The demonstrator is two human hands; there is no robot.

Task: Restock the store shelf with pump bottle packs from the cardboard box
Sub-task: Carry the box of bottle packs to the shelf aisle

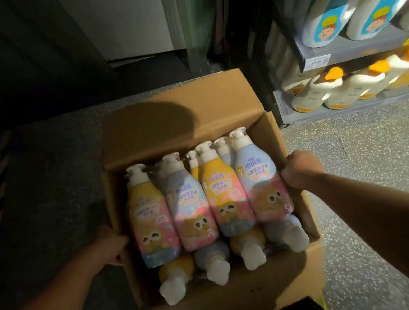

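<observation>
An open cardboard box stands on the floor below me, flaps spread. Inside lie several shrink-wrapped pump bottle packs, each pairing a yellow and a pale blue bottle with cartoon bear labels. More packs lie underneath with their pump heads pointing toward me. My left hand grips the box's left wall, fingers hidden on the outside. My right hand grips the right wall, fingers curled over the rim next to the rightmost blue bottle. The store shelf is at the upper right.
The upper shelf board carries large white bottles with blue cartoon labels and a price tag. Below stand white bottles with orange caps. Speckled floor lies right of the box; the left side is dark.
</observation>
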